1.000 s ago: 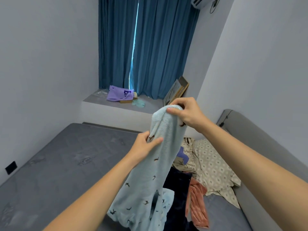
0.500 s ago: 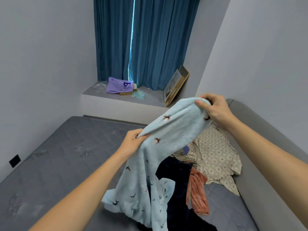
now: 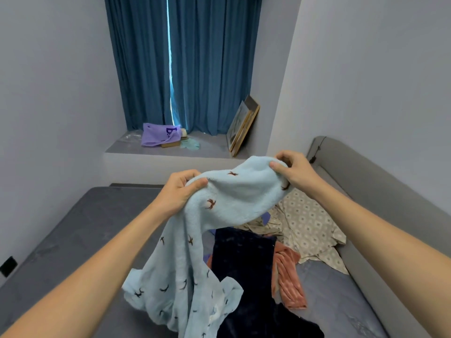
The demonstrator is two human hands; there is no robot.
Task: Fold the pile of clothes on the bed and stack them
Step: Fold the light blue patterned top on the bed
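Hands spread apart, light blue garment [image 3: 234, 191] stretched between them

Light-blue fleece garment [image 3: 234, 193] with small bird prints hangs above rumpled clothes pile [image 3: 273, 242] on bed [image 3: 73, 235].

Blue curtains [image 3: 195, 62], a purple bag [image 3: 158, 134], a leaning frame [image 3: 242, 125].

Left hand [image 3: 179, 191] and right hand [image 3: 292, 170] grip light blue garment [image 3: 234, 193] above clothes pile [image 3: 268, 252] on bed [image 3: 73, 235].
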